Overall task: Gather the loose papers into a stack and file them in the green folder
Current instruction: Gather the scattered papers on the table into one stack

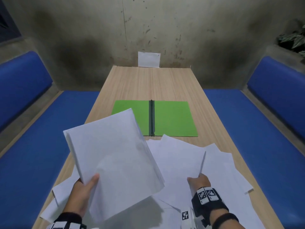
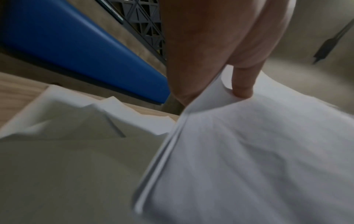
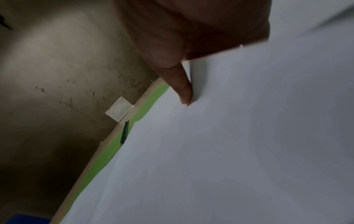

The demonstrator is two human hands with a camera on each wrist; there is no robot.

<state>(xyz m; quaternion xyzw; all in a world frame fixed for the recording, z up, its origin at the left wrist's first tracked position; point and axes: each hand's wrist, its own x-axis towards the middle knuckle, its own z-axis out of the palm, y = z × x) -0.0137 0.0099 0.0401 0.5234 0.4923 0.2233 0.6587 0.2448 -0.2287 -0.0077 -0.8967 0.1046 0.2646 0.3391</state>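
Stack hides left fingers and folder corner

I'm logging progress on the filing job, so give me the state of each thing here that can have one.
Green card folder: open, flat on the wooden table, no papers in it.
Stack of white papers: lifted, tilted, held by the left hand.
Single white sheet: raised on edge, pinched by the right hand.
Loose white papers: scattered, overlapping on the table.
White sheet at the far table end: upright against the wall.
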